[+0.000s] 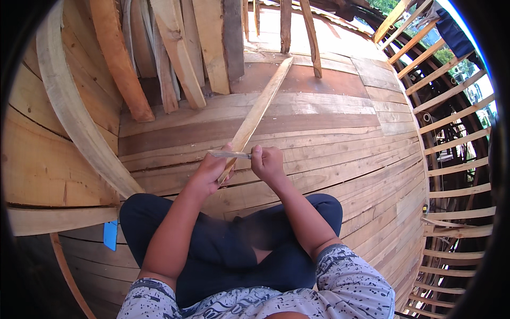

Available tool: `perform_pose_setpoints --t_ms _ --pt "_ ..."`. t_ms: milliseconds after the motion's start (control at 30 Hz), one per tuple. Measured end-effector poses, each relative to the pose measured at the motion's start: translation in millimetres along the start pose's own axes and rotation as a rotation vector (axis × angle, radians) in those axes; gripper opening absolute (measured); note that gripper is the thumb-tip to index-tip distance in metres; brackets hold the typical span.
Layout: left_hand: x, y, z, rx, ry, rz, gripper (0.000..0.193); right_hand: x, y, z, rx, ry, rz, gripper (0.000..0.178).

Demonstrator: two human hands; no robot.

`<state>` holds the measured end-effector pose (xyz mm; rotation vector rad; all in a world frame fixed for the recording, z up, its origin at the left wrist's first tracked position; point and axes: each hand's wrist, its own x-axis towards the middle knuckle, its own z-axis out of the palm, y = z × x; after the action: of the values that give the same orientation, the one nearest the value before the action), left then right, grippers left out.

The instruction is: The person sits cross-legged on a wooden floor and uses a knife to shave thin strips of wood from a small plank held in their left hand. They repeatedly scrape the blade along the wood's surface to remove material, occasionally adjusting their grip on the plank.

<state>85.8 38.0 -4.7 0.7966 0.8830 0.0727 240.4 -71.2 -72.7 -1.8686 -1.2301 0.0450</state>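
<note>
A long, narrow wooden strip (260,109) slants away from me, its far tip resting near the back boards. My left hand (210,169) is closed around the strip close to its near end. In my right hand (270,162) is a knife (234,154), gripped by the handle. Its blade lies crosswise over the strip, just above my left fist, pointing left. Both hands are in front of my crossed legs. My fingers cover the knife's handle, so its shape is hidden.
Under me runs a plank floor (319,165). A thick curved timber (79,111) stands at left, with several upright boards (172,48) behind it. Open wooden ribs (459,167) line the right side. A blue flat object (110,235) is at lower left; dark cloth (451,34) hangs upper right.
</note>
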Motion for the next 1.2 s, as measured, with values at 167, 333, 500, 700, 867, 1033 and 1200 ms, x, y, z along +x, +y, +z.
perform_pose_setpoints --t_ms 167,333,500,700,867,1033,1200 --pt "15 -3 -11 -0.059 -0.087 -0.009 0.037 3 -5 9 0.005 0.107 0.038 0.05" --pt "4 0 -4 0.072 -0.023 0.05 0.04 3 8 6 -0.06 0.084 -0.014 0.045" --pt "8 -1 -8 0.067 -0.054 0.046 0.04 6 11 8 -0.123 0.112 -0.061 0.043" --pt "11 -1 -8 0.01 -0.036 0.023 0.038 5 10 7 -0.149 0.12 -0.053 0.046" --pt "8 2 1 0.008 0.011 -0.034 0.039 13 29 -5 -0.232 0.074 0.252 0.053" --pt "8 1 0 0.107 0.071 0.038 0.039 2 -22 -7 -0.15 -0.018 0.152 0.055" --pt "13 -13 5 0.169 0.085 0.154 0.039 31 38 -10 -0.32 0.113 0.421 0.057"
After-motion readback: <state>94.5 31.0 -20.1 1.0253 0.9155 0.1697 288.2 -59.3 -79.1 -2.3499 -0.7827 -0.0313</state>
